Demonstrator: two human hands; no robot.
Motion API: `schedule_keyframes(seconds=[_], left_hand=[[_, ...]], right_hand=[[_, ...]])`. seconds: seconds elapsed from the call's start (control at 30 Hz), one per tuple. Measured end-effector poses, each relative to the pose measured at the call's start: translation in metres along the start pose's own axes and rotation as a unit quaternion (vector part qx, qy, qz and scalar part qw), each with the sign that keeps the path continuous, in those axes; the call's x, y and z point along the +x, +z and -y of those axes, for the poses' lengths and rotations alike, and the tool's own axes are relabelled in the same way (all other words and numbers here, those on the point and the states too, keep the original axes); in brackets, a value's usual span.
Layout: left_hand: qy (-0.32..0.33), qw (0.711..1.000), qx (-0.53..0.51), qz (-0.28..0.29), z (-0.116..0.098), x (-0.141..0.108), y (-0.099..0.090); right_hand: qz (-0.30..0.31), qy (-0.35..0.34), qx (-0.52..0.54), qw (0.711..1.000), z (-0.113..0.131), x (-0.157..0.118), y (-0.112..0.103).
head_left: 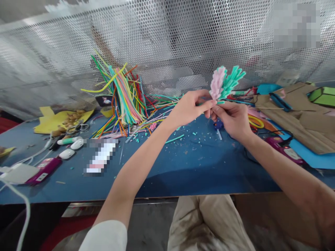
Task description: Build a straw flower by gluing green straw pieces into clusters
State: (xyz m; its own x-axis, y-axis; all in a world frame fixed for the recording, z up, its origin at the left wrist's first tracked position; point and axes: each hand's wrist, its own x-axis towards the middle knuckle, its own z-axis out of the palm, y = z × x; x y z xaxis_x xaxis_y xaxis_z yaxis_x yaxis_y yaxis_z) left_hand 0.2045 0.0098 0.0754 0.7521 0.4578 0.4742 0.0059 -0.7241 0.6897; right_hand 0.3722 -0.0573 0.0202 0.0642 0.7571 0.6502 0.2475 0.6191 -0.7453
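Both my hands meet above the blue table, fingers pinched at the base of a pipe cleaner flower [224, 83]. It has one pink fuzzy spike and one teal fuzzy spike, side by side and pointing up. My left hand [193, 106] pinches the stem end from the left, thumb stretched toward the other hand. From the right, my right hand [232, 118] closes its thumb and fingers around the lower stem. The thin stem parts below are mostly hidden by the fingers. Just under the hands lies a dark blue tool [218, 124], partly covered.
A tall bundle of coloured pipe cleaners [124, 94] stands at the back left. Teal clippings litter the blue table [167, 170]. Left lie a phone [102, 157], scissors [74, 128] and purple box [44, 170]; right, cardboard [311, 122] and another purple device [284, 150]. A perforated metal screen [167, 45] rises behind.
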Motion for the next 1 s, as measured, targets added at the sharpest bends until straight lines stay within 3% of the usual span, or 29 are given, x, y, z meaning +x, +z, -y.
schedule_keyframes(seconds=[0.17,0.37,0.67,1.0], left_hand=[[-0.001,0.998,-0.063,-0.015,-0.002,0.000,-0.006],[0.001,0.998,-0.054,-0.025,0.001,0.000,-0.012],[0.053,0.992,0.064,-0.090,0.008,0.003,-0.012],[0.062,0.986,0.069,-0.138,0.014,0.004,-0.002]], right_hand=[[0.051,0.003,0.073,0.996,0.005,0.018,-0.005],[0.077,0.100,0.198,0.972,-0.002,0.032,-0.006],[0.034,0.098,0.203,0.974,-0.002,0.030,0.002],[-0.012,0.073,0.210,0.975,-0.008,0.029,0.007]])
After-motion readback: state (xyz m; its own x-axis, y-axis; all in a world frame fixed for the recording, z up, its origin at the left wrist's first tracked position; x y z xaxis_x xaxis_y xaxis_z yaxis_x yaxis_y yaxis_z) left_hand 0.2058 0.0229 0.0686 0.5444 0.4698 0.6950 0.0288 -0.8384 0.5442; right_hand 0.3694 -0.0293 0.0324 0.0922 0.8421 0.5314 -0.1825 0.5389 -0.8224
